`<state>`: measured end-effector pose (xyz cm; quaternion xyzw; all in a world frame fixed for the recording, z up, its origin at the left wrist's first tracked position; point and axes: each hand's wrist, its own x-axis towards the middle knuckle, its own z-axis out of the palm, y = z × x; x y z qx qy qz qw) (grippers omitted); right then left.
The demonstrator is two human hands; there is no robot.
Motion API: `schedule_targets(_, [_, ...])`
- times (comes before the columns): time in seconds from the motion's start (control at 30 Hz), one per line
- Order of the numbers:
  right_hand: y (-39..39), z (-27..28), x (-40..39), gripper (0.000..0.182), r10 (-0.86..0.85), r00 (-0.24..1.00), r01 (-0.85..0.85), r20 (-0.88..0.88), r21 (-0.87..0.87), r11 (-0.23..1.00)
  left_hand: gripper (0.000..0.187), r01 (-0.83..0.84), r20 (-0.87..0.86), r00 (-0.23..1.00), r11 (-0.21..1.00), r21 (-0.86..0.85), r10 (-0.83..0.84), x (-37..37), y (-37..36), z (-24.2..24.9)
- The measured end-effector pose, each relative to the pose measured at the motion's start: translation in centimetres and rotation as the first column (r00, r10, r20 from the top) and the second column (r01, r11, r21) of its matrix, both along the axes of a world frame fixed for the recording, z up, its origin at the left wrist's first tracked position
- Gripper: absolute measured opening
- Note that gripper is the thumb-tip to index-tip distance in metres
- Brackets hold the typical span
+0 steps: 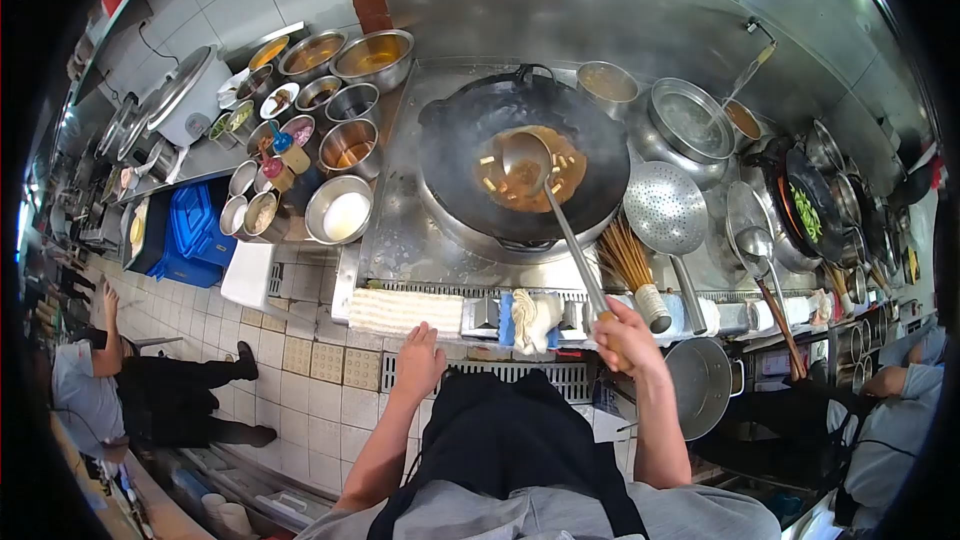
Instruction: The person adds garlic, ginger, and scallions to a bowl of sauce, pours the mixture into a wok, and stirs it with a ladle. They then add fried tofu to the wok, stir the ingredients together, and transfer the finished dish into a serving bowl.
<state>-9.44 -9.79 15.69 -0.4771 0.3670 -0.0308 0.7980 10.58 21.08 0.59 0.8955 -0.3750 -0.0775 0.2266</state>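
Note:
My right hand (627, 337) is wrapped round the wooden handle of a long steel ladle (571, 235). The ladle's bowl rests in brown sauce (552, 168) with pale pieces, inside a large black wok (455, 140) on the steel stove. Faint steam hangs over the wok. Near the stove's front edge, just below a folded striped towel (405, 312), my left hand (420, 360) is held with its fingers stretched out and nothing in it. A crumpled cloth (535, 321) lies on the front rail between my hands.
Metal bowls and squeeze bottles (290, 149) crowd the left counter. Right of the wok are a bamboo brush (652, 308), a perforated skimmer (665, 207) and a water pot (692, 120). A large pot (703, 390) sits low at right. One person stands at each side.

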Motion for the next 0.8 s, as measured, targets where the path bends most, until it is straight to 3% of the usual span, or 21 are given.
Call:
schedule_targets(0.13, [-1.2, 0.8, -0.7, 0.058, 0.022, 0.999, -0.026, -0.030, -0.132, 0.991, 0.041, 0.007, 0.004, 1.000, 1.000, 0.013, -0.007, 0.5, -0.2, 0.3])
schedule_targets(0.2, [-0.6, 1.0, 0.8, 0.055, -0.015, 0.995, -0.014, -0.096, -0.301, 0.954, 0.040, 0.013, 0.013, 1.000, 1.000, 0.008, -0.013, 0.6, 0.0, 0.0])
schedule_targets(0.3, [0.0, -1.2, 2.8, 0.057, 0.031, 0.999, -0.027, 0.009, -0.268, 0.963, 0.038, 0.012, 0.012, 1.000, 1.000, 0.009, -0.012, 0.4, -0.2, 0.3])
schedule_targets(0.37, [0.6, 0.4, 1.7, 0.057, 0.039, 0.999, -0.045, -0.034, -0.200, 0.979, 0.037, 0.011, 0.011, 1.000, 1.000, 0.018, -0.011, 0.6, -0.2, 0.5])
schedule_targets(0.43, [0.7, 1.6, -0.3, 0.062, -0.030, 0.999, 0.028, -0.031, -0.042, 0.999, 0.036, -0.008, 0.006, 1.000, 1.000, -0.010, 0.008, 0.6, -0.1, 0.1])
schedule_targets(0.5, [-0.1, 1.7, -1.2, 0.063, 0.025, 1.000, -0.025, -0.002, -0.045, 0.999, 0.036, -0.011, 0.007, 1.000, 1.000, -0.015, 0.011, 0.6, 0.0, -0.1])
schedule_targets(0.57, [-0.2, 2.7, -0.9, 0.063, -0.008, 0.994, -0.017, -0.109, -0.229, 0.973, 0.036, -0.011, 0.004, 1.000, 1.000, -0.016, 0.011, 0.4, 0.3, -0.2])
schedule_targets(0.63, [0.1, 2.0, 0.8, 0.062, -0.002, 0.991, -0.034, -0.130, -0.279, 0.960, 0.035, -0.007, 0.033, 0.999, 1.000, 0.000, 0.007, 0.3, 0.1, -0.1])
schedule_targets(0.7, [0.6, 0.0, 2.4, 0.060, 0.001, 0.999, -0.019, -0.054, -0.328, 0.945, 0.035, -0.003, 0.011, 1.000, 1.000, 0.009, 0.003, 0.2, -0.2, 0.4])
schedule_targets(0.8, [1.8, 0.5, 1.0, 0.057, -0.018, 0.998, 0.007, -0.067, -0.161, 0.987, 0.036, -0.009, -0.022, 1.000, 1.000, 0.016, 0.009, 0.3, 0.1, 0.4])
